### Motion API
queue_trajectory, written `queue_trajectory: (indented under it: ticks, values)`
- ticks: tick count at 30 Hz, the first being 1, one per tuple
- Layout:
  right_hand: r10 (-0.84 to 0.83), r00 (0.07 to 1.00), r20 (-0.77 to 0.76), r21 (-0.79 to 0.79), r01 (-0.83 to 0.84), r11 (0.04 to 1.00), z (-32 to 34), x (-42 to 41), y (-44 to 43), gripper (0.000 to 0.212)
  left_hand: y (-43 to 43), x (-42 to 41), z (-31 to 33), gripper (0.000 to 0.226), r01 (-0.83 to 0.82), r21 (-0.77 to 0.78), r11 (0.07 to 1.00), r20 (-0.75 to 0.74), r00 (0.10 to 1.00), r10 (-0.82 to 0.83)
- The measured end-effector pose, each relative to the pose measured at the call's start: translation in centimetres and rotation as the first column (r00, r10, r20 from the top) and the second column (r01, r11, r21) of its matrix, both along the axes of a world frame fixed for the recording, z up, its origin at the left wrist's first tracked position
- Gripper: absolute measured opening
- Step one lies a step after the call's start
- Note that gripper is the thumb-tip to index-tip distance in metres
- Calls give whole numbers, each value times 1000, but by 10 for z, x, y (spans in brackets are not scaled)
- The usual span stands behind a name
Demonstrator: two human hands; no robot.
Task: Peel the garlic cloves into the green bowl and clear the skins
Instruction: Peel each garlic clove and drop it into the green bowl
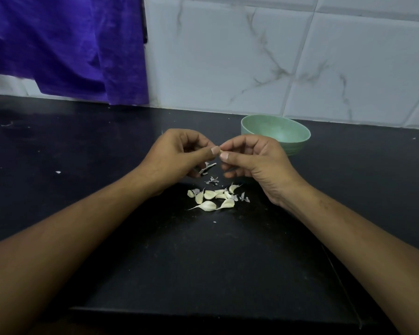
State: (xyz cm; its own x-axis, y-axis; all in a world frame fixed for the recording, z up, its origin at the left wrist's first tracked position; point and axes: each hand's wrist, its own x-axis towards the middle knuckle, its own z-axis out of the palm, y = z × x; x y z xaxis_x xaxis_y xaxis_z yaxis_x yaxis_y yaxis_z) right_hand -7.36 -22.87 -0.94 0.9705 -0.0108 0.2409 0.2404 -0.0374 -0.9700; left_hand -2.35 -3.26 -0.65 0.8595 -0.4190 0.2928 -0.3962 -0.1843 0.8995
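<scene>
Both hands meet above the black counter (107,165). My left hand (177,153) and my right hand (254,158) pinch one small garlic clove (220,151) between thumbs and fingertips; most of the clove is hidden by the fingers. Below the hands, several unpeeled cloves (212,198) lie in a loose pile on the counter. Thin bits of skin (212,181) are scattered between the pile and my hands, and more scraps (244,198) lie at the pile's right. The green bowl (275,134) stands behind my right hand, its inside looking bare.
A purple cloth (65,44) hangs over the white marbled tile wall (276,56) at the back left. The counter's front edge (203,313) runs close below my forearms. A small white fleck (58,172) lies on the counter at the left.
</scene>
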Motion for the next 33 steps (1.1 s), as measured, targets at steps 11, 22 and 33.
queue_trajectory:
  ticks: [11, 22, 33]
  values:
    - [-15, 1000, 22, 23, 14, 1000, 0, -1, -1, 13, 3, 1, 0, 6, -37, 79, 996, 133, 991, 27]
    - [9, 999, 31, 36, -10, 999, 0, -1, 0, 13, -1, -5, 1, 7, -137, 48, 989, 193, 973, 125]
    - [-39, 981, 189, -197, 77, 977, -3, 2, 1, 9, -4, -3, 0, 13, -125, -13, 992, 1, 992, 125]
